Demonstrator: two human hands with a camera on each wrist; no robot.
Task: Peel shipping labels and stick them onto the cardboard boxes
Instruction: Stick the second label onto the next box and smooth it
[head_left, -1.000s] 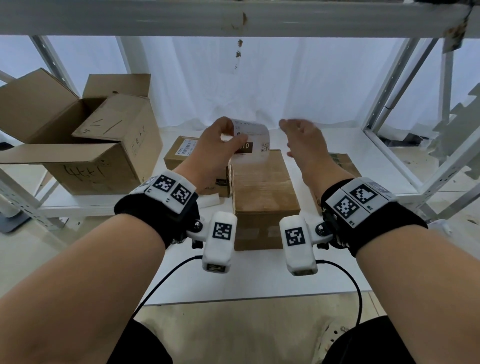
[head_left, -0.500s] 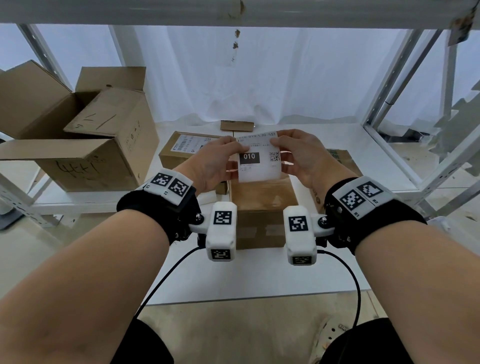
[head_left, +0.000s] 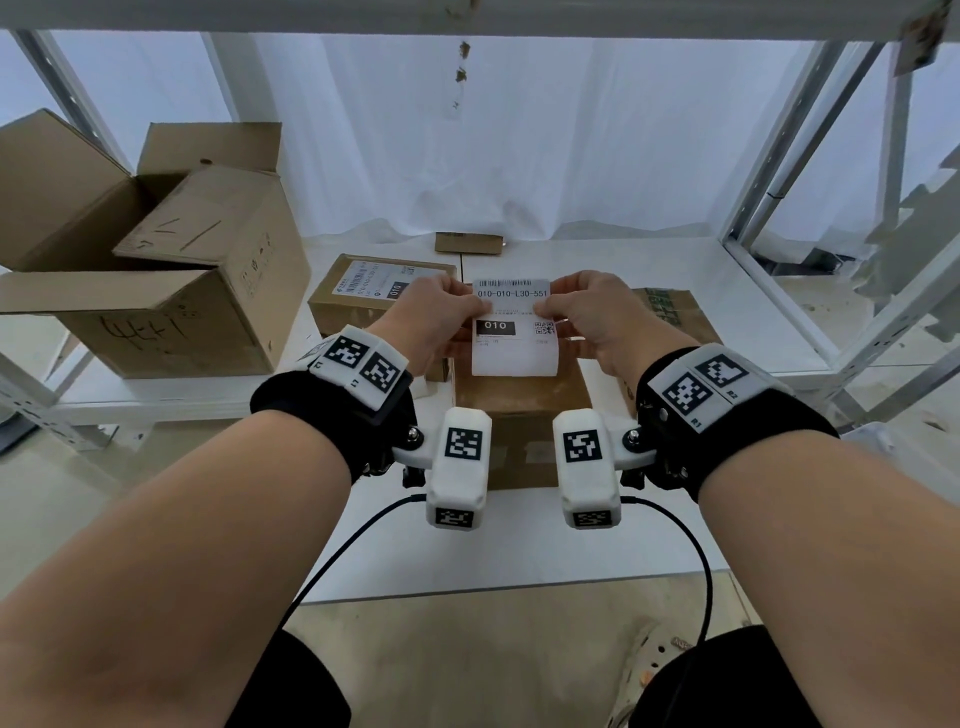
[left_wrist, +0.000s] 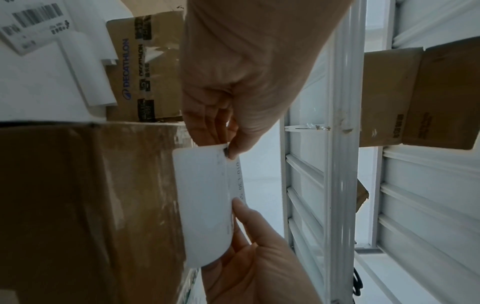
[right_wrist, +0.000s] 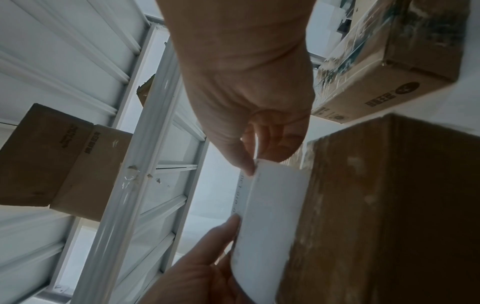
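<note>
A white shipping label (head_left: 514, 327) printed "010-010-L30-551" hangs face up just above the plain brown box (head_left: 519, 410) in the middle of the shelf. My left hand (head_left: 467, 312) pinches its upper left edge and my right hand (head_left: 545, 306) pinches its upper right edge. The lower end curls downward, free of the box top. The left wrist view shows the label (left_wrist: 205, 205) beside the box (left_wrist: 78, 205), thumb and fingers nipping a corner. In the right wrist view the label (right_wrist: 270, 216) is pinched the same way next to the box (right_wrist: 389, 205).
A smaller box with a label on it (head_left: 374, 296) sits left of the middle box. A large open carton (head_left: 156, 270) stands far left, another box (head_left: 670, 312) right. A cardboard scrap (head_left: 469, 242) lies at the back. The white shelf (head_left: 519, 551) has steel uprights on both sides.
A second ago only my left hand held the label, raised and curled. My right hand has taken the other edge, and both have brought it flat and lower over the middle box.
</note>
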